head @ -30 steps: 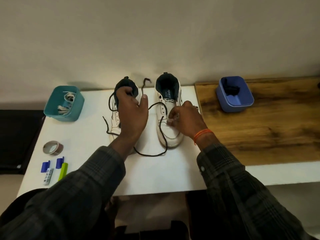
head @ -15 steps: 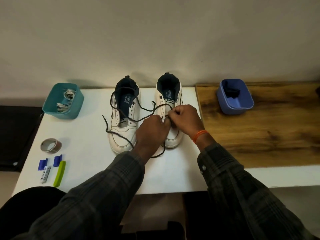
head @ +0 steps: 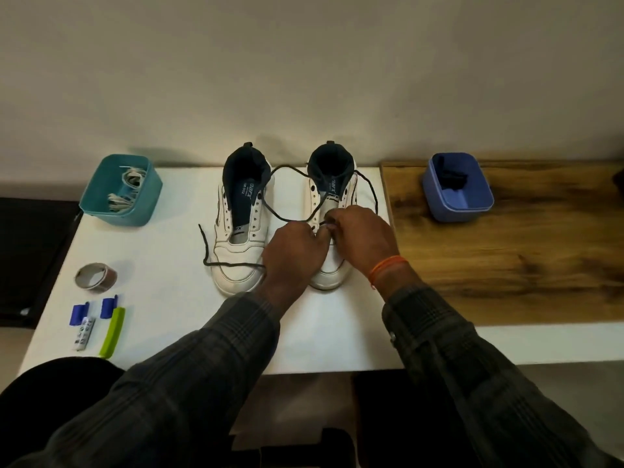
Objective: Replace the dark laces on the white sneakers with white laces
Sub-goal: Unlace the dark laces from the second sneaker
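Both hands meet over the right sneaker [head: 332,211] on the white table [head: 162,265]; the left hand [head: 293,248] and right hand [head: 360,235] each pinch the dark lace [head: 287,170], which loops toward the left sneaker [head: 238,231]

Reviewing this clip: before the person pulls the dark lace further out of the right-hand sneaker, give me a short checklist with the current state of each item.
1. Both hands on the work: ok. The left hand and right hand meet over the right sneaker.
2. Grip on the dark lace: ok for the right hand, which pinches it; cannot tell for the left.
3. Left sneaker unlaced: ok, its eyelets show bare.
4. Lace run free: not ok, it loops across both sneakers.
5. White laces ready: ok, in the teal bin.
6. Blue bin ready for old laces: ok, something dark already inside.
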